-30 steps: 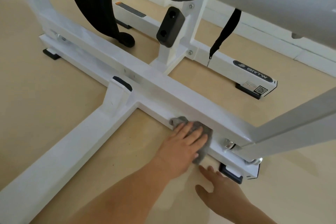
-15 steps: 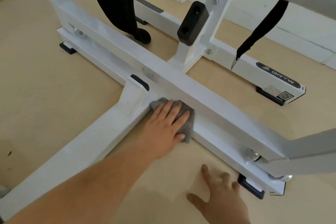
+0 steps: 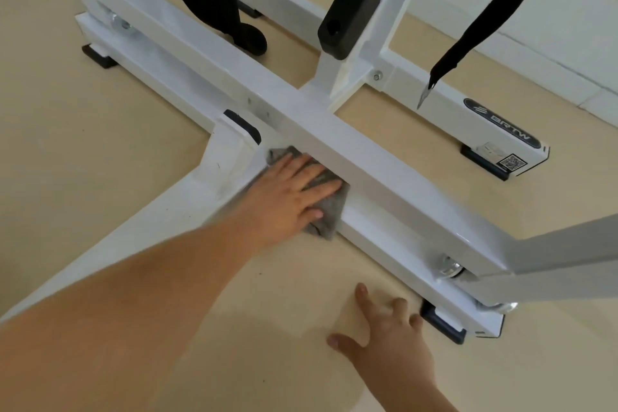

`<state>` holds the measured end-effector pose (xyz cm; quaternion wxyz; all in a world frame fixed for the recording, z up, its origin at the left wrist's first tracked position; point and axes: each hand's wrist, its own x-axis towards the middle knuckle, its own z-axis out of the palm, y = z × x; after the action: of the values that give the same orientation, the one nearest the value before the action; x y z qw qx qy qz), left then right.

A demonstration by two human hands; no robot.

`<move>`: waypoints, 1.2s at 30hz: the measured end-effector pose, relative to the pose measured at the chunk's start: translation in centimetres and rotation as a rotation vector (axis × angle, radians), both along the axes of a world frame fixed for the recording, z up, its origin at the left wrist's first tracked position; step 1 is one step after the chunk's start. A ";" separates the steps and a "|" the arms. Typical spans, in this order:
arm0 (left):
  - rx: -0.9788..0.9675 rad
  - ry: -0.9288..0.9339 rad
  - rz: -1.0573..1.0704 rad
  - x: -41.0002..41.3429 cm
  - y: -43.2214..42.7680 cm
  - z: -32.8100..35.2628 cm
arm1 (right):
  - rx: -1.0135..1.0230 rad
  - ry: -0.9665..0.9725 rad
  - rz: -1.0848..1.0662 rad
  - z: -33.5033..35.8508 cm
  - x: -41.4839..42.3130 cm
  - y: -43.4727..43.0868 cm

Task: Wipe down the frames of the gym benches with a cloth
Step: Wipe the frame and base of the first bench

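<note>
Currently my left grip (image 3: pixel 287 191) lies flat, fingers straight, pressing the grey cloth (image 3: pixel 326 221) onto the frame's lower rail (image 3: pixel 384 231), just beside the stem joint (image 3: pixel 234 150). My right grip (image 3: pixel 394 344) is spread open on the floor (image 3: pixel 284 294), bracing me. Risk: the unpinched cloth may bunch at the joint and slip free.

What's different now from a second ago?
The left hand slid the cloth leftward along the low bar, from near its right end to the joint with the middle leg. It pressed the cloth flat the whole way; nothing was picked up or let go. The right hand stayed spread on the floor.
</note>
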<state>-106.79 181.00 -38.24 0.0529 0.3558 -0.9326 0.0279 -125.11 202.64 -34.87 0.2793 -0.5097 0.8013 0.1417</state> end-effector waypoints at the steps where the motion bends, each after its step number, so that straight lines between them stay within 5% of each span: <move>1: 0.007 0.003 0.052 0.8 -0.4 0.2 | 0.002 0.006 0.003 0.0 0.0 0.0; 4: 0.009 0.108 0.175 -0.4 2.2 0.2 | 0.002 0.030 0.016 0.1 0.0 -0.1; 12: 0.040 0.125 -0.143 -4.4 8.0 -0.7 | 0.014 0.011 0.000 0.3 0.0 0.2; 20: 0.032 0.204 0.227 -0.5 2.2 -0.4 | -0.002 -0.009 0.015 0.5 -0.4 0.1; 24: -0.004 0.237 0.022 -5.1 9.0 -0.2 | -0.023 -0.036 0.025 1.8 -1.0 -0.1; 27: 0.155 0.300 -0.049 -8.2 15.4 -1.3 | -0.098 -0.100 0.059 3.4 -3.1 0.5; 31: 0.448 0.487 0.138 -7.3 14.5 -0.2 | -0.147 -0.162 0.018 4.9 -5.9 2.1; 36: 0.346 0.886 0.637 -4.8 11.5 2.3 | -0.414 -0.221 -0.102 6.4 -4.9 1.2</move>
<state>-111.62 192.53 -35.96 0.3687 0.6005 -0.6592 -0.2625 -130.00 203.81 -28.43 0.2619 -0.5273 0.8026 -0.0965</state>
